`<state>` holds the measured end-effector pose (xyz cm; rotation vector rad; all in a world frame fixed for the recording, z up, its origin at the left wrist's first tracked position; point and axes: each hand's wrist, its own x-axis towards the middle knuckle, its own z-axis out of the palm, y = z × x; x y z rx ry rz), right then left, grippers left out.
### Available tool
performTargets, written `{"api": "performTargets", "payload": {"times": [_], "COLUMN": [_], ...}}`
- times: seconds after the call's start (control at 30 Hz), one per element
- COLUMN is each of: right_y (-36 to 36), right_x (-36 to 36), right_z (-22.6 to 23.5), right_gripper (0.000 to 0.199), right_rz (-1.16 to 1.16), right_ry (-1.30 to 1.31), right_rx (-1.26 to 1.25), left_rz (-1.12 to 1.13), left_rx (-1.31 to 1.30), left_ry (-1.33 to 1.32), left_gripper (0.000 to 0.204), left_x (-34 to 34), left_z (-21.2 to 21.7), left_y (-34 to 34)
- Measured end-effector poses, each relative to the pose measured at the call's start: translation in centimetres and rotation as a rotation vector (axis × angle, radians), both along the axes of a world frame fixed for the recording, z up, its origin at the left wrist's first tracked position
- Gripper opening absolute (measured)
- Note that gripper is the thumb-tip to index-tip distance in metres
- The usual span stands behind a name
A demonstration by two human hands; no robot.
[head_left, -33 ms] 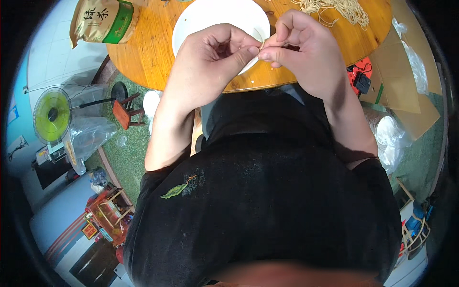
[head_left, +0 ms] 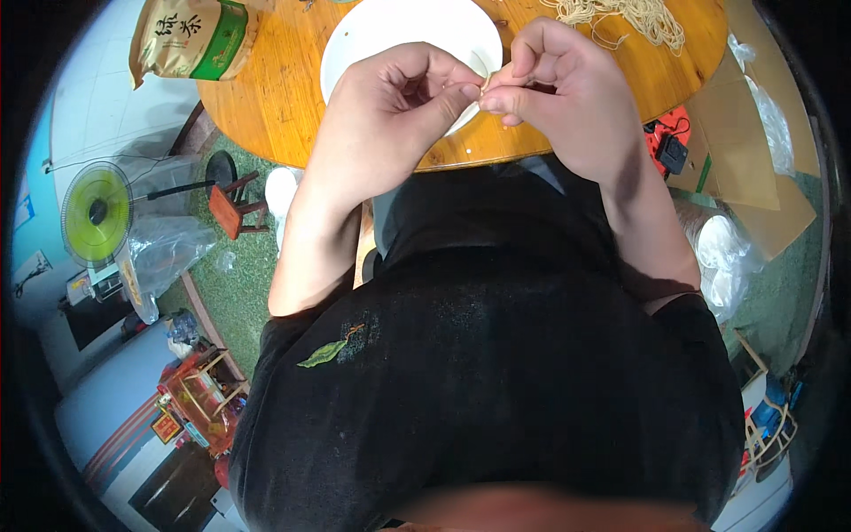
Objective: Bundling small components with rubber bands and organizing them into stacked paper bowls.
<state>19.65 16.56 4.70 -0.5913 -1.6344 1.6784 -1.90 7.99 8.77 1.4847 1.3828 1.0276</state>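
My left hand [head_left: 394, 111] and my right hand [head_left: 567, 93] meet fingertip to fingertip over the near rim of a white round plate [head_left: 399, 25]. Thumb and forefinger of each are pinched together on a thin tan strand [head_left: 485, 82], which looks like string; most of it is hidden by the fingers. The other fingers of both hands are curled. A loose heap of tan string [head_left: 651, 22] lies on the wooden table [head_left: 266, 115] beyond my right hand.
A gold and green foil bag [head_left: 191, 40] stands at the table's left edge. On the floor to the left are a green fan [head_left: 97, 211] and a small stool [head_left: 232, 215]. Cardboard [head_left: 736, 133] and a red object [head_left: 667, 142] lie to the right.
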Motion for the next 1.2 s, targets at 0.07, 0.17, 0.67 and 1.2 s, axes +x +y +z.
{"api": "performTargets", "payload": {"times": [0.07, 0.17, 0.67, 1.2], "right_y": [0.1, -0.4, -2.0, -2.5], "right_x": [0.0, -0.3, -1.0, -1.9], "right_z": [-0.1, -0.2, -2.4, -0.3], "right_gripper": [0.022, 0.018, 0.023, 0.023], "right_rz": [0.013, -0.043, -0.173, -0.489], "right_ry": [0.010, -0.002, 0.170, -0.054], "right_rx": [-0.013, -0.032, -0.056, 0.769], "left_rz": [0.024, 0.057, 0.092, 0.135], "left_rx": [0.006, 0.037, -0.010, 0.151], "left_ry": [0.006, 0.064, 0.072, 0.095], "left_gripper": [0.009, 0.008, 0.017, 0.013], "left_x": [0.4, 0.6, 0.4, 1.2], "left_z": [0.2, 0.1, -0.2, -0.1], "left_y": [-0.2, -0.2, 0.0, -0.5]}}
